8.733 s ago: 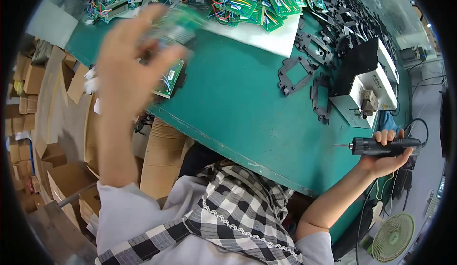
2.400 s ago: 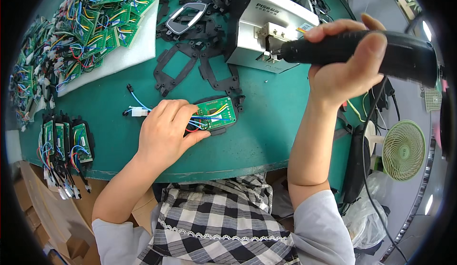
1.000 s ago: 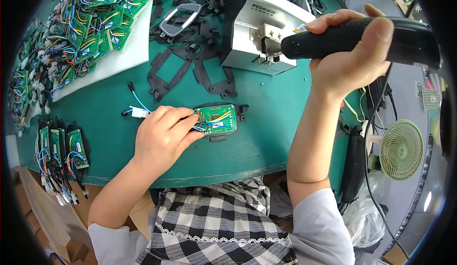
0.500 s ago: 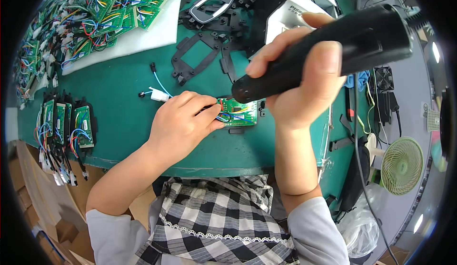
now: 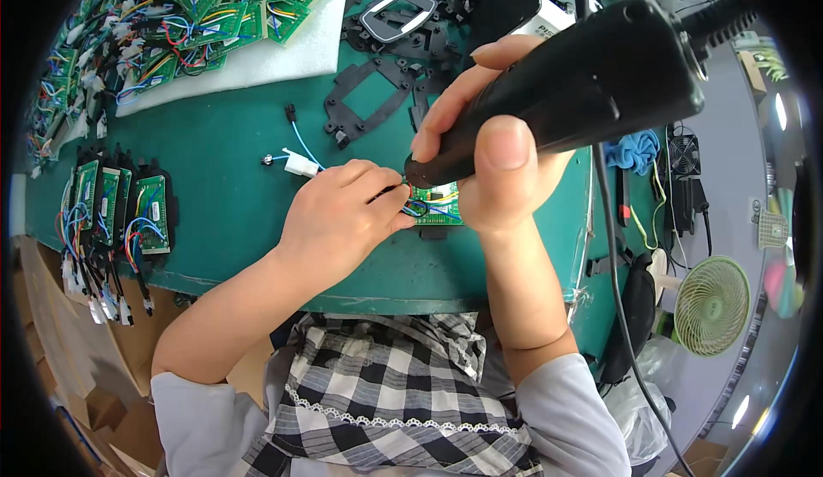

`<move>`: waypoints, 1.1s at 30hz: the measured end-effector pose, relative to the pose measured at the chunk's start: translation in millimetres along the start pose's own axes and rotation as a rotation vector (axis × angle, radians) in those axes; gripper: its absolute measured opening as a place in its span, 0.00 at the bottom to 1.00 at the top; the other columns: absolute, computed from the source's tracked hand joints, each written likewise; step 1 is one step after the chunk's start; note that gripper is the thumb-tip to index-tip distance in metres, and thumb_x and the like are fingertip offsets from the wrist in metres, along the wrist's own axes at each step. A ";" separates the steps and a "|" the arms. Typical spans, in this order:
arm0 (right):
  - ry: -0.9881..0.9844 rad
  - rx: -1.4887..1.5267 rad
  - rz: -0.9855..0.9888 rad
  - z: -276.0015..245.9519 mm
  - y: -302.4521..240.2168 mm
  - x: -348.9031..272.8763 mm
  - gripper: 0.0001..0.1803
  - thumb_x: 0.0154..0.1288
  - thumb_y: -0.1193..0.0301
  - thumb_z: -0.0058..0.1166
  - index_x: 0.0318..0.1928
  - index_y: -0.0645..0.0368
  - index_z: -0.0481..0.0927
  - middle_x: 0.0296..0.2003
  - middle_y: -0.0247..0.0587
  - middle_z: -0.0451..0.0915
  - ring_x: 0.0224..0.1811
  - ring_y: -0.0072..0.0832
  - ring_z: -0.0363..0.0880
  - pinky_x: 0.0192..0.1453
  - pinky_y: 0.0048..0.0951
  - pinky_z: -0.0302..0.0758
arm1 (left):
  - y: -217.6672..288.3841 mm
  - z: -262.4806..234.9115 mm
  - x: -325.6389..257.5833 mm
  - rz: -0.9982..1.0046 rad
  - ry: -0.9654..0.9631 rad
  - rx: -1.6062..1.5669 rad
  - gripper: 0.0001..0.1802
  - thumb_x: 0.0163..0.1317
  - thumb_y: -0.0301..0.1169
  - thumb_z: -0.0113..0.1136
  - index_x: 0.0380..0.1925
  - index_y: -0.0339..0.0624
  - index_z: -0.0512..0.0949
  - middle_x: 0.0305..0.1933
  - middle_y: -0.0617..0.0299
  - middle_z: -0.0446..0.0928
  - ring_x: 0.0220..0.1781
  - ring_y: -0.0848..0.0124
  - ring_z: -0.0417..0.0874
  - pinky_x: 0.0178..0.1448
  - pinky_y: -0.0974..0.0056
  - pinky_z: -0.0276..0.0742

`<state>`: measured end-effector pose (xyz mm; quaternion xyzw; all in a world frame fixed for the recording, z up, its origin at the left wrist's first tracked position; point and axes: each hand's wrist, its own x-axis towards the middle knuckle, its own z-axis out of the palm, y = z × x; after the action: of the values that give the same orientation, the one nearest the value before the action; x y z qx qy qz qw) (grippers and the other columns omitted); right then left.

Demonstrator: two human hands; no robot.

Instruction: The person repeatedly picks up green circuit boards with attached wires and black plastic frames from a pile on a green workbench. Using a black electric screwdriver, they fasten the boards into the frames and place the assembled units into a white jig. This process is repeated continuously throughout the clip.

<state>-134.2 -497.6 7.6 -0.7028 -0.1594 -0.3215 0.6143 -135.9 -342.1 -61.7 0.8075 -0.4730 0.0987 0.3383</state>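
My right hand [image 5: 497, 160] grips a black electric screwdriver [image 5: 583, 83], its tip pointing down at a small green circuit board [image 5: 435, 204] on the green table [image 5: 223, 160]. My left hand [image 5: 339, 220] lies flat over the board's left part, fingers pinching it in place. Blue and white wires with a white connector [image 5: 300, 164] trail from the board to the left. Most of the board is hidden under both hands.
A row of finished boards with wires [image 5: 120, 207] lies at the left edge. A white foam sheet piled with green boards [image 5: 214, 23] sits at the back left. Black plastic frames [image 5: 377, 91] lie behind the hands. A small fan [image 5: 710, 306] stands at lower right.
The screwdriver has come down from above the white machine to the board, and its tip now touches the board's top. My left hand stays on the board.
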 end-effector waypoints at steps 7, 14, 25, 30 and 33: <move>-0.026 -0.065 -0.054 -6.1 7.4 -2.5 0.40 0.61 0.41 0.52 0.48 0.72 0.65 0.18 0.42 0.76 0.14 0.23 0.74 0.17 0.20 0.69 | 1.9 1.7 0.9 0.008 0.003 0.004 0.16 0.44 0.35 0.70 0.34 0.41 0.81 0.38 0.66 0.78 0.43 0.68 0.79 0.44 0.64 0.75; 0.368 -0.101 -0.108 -80.4 -29.1 30.4 0.36 0.64 0.43 0.47 0.52 0.66 0.61 0.20 0.48 0.75 0.15 0.34 0.74 0.22 0.31 0.74 | 5.9 -3.7 4.7 -0.027 -0.048 -0.013 0.17 0.46 0.35 0.70 0.35 0.40 0.80 0.41 0.62 0.79 0.44 0.62 0.80 0.45 0.59 0.74; 0.421 -0.301 -0.232 -99.0 -21.6 55.3 0.33 0.65 0.49 0.52 0.46 0.73 0.64 0.18 0.50 0.74 0.13 0.34 0.75 0.17 0.30 0.74 | 1.5 1.0 9.3 -0.087 -0.040 -0.064 0.11 0.45 0.29 0.71 0.28 0.39 0.80 0.35 0.62 0.80 0.38 0.62 0.80 0.42 0.60 0.73; 0.478 -0.364 -0.230 -93.1 -20.5 50.4 0.33 0.65 0.49 0.52 0.46 0.73 0.65 0.18 0.50 0.74 0.13 0.34 0.75 0.17 0.29 0.73 | 1.4 2.0 9.0 -0.082 -0.040 -0.074 0.10 0.46 0.29 0.70 0.28 0.39 0.80 0.35 0.62 0.80 0.38 0.62 0.80 0.42 0.59 0.73; 0.469 -0.308 -0.250 -92.4 -17.6 48.1 0.32 0.65 0.50 0.52 0.46 0.73 0.65 0.18 0.49 0.74 0.13 0.34 0.75 0.18 0.30 0.74 | 1.3 3.4 8.4 -0.078 -0.017 -0.084 0.10 0.46 0.28 0.70 0.29 0.39 0.79 0.35 0.61 0.80 0.38 0.61 0.79 0.42 0.59 0.74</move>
<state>-133.0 -591.6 55.7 -0.6692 -0.0480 -0.5681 0.4765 -133.0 -350.6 -59.6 0.8113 -0.4476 0.0587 0.3714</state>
